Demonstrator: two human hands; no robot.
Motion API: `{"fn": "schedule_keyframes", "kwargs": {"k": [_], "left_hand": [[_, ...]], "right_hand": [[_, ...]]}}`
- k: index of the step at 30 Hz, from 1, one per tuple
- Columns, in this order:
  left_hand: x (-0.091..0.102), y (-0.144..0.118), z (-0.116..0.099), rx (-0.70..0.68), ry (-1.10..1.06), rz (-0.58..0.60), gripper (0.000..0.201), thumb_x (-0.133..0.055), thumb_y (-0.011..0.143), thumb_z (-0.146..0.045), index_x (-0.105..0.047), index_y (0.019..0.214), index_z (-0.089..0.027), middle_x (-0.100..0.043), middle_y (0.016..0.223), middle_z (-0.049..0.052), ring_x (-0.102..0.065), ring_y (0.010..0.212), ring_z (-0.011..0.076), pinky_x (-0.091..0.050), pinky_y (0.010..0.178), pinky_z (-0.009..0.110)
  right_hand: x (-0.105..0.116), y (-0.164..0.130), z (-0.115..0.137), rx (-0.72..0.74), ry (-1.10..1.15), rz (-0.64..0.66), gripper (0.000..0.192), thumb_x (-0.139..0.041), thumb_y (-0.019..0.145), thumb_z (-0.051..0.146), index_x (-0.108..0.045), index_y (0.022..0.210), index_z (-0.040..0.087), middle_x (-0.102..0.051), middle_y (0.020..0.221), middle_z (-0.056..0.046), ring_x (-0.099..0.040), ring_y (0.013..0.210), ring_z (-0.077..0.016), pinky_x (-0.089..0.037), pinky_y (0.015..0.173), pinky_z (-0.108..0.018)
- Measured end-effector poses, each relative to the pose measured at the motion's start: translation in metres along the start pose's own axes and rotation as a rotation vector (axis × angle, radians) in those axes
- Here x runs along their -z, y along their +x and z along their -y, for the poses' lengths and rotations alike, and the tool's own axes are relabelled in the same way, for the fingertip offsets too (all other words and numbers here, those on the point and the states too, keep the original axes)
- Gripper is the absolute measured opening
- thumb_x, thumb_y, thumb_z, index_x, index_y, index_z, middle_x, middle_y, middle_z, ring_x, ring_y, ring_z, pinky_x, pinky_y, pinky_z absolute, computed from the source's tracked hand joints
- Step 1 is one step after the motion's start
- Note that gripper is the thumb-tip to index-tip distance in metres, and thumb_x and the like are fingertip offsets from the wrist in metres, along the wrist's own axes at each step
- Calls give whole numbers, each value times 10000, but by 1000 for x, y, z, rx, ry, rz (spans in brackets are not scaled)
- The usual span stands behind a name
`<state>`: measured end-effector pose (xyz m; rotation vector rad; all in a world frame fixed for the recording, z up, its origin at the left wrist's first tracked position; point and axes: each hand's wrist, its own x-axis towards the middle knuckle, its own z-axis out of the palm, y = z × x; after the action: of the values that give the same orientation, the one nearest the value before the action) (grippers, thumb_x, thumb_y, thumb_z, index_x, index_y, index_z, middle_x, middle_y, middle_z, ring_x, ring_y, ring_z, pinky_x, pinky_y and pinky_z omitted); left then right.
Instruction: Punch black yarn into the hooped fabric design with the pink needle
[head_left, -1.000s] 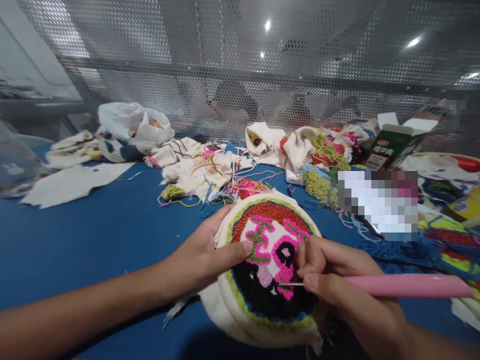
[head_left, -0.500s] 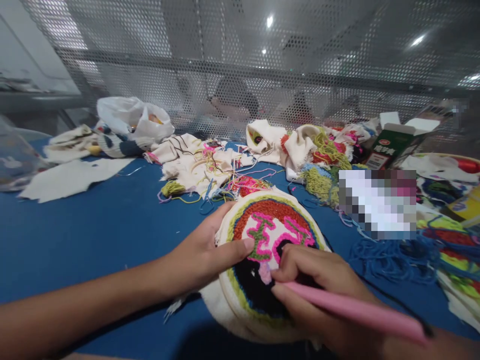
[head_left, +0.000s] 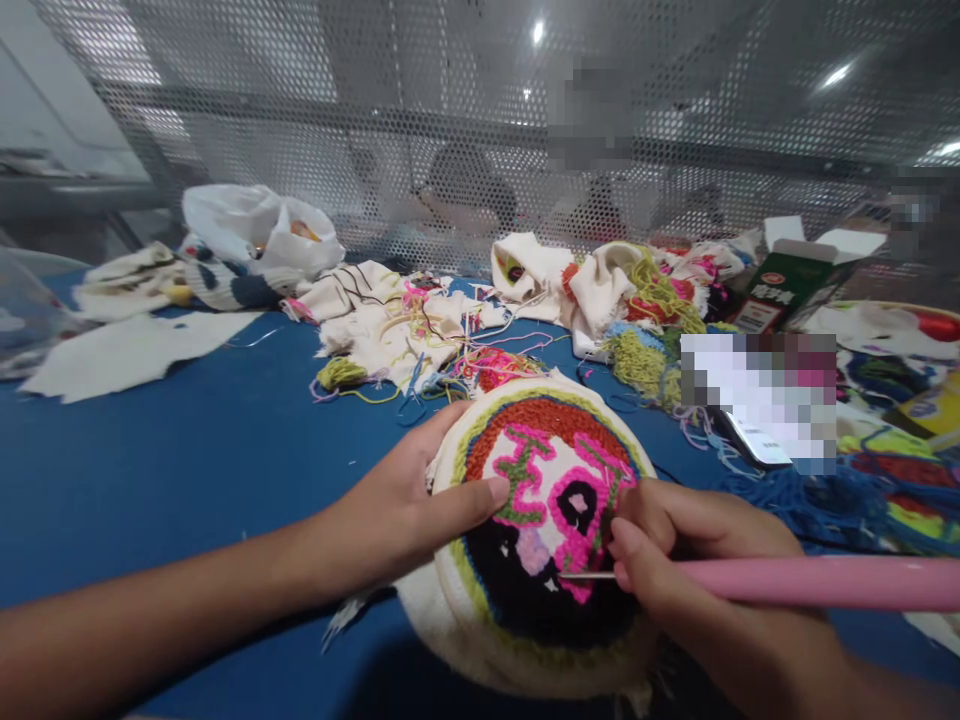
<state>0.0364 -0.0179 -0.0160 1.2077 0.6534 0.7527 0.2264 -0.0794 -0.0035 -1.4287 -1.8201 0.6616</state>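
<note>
Blue counter [head_left: 187,450] under a mesh screen, strewn with cloth scraps and yarn. Left hand [head_left: 390,515] steadies the hoop [head_left: 540,530] lying near the front edge, thumb pressed on its stitching. Right hand [head_left: 697,570], grip pinching the pink needle [head_left: 817,583], tip touching the pink yarn.

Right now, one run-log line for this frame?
left hand: steadies embroidery hoop, thumb on yarn face | right hand: grips pink punch needle, tip on pink patch | surface: blue table
</note>
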Motion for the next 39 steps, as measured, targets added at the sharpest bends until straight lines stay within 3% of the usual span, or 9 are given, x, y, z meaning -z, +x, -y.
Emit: {"fn": "schedule_keyframes", "kwargs": {"k": [6,10,16,20,22,27,34,39], "left_hand": [[-1,-1,0,9,12,-4,390,-650,749,-284,-462,1084,-221,-644,1005,39,-620,908,213,-500,788,314],[-1,-1,0,23,-20,-7,402,-651,743,-300,-460,1086,-212,-654,968,43,-627,870,209,-504,773,320],[-3,0,0,12,-19,-21,413,-659,734,-275,-464,1089,-196,-652,1025,66,-619,913,232,-506,767,310],[-6,-2,0,-24,-44,-1,409,-643,750,-199,-445,1107,-202,-649,1052,48,-622,918,197,-497,786,262],[-7,-3,-1,-29,-54,3,395,-632,760,-189,-440,1105,-205,-648,1055,39,-625,908,182,-496,789,252],[-5,-2,-3,22,-15,-8,393,-634,758,-230,-448,1102,-189,-652,1039,63,-619,916,217,-508,760,285],[-4,-2,-2,28,-19,-7,423,-657,739,-237,-454,1109,-217,-634,1090,54,-616,938,219,-489,823,312],[-4,-1,-2,24,-7,-13,403,-645,749,-279,-462,1102,-218,-630,1105,57,-604,971,224,-488,833,309]], "right_hand": [[1,0,-1,-8,-4,16,356,-427,782,283,-261,478,201,-322,439,46,-311,414,-82,-265,390,-204],[3,-1,1,72,-85,32,341,-404,788,214,-243,488,196,-335,438,43,-331,403,-78,-271,395,-208],[-11,4,-5,464,-262,33,301,-390,755,96,-222,531,206,-297,442,56,-270,379,-73,-213,395,-243],[-17,10,-6,614,-388,71,274,-407,718,87,-251,529,210,-305,470,47,-260,403,-83,-198,397,-258],[-14,11,-3,551,-341,102,276,-407,722,91,-251,526,205,-310,466,49,-272,403,-78,-212,392,-242],[0,8,3,112,-35,115,325,-395,803,224,-276,501,201,-341,446,44,-334,412,-76,-272,380,-196],[3,7,1,6,94,66,326,-423,750,259,-269,467,204,-318,432,36,-300,414,-85,-242,370,-212],[4,7,1,33,62,84,318,-395,771,233,-253,487,209,-318,442,37,-304,417,-88,-253,370,-211]]}}
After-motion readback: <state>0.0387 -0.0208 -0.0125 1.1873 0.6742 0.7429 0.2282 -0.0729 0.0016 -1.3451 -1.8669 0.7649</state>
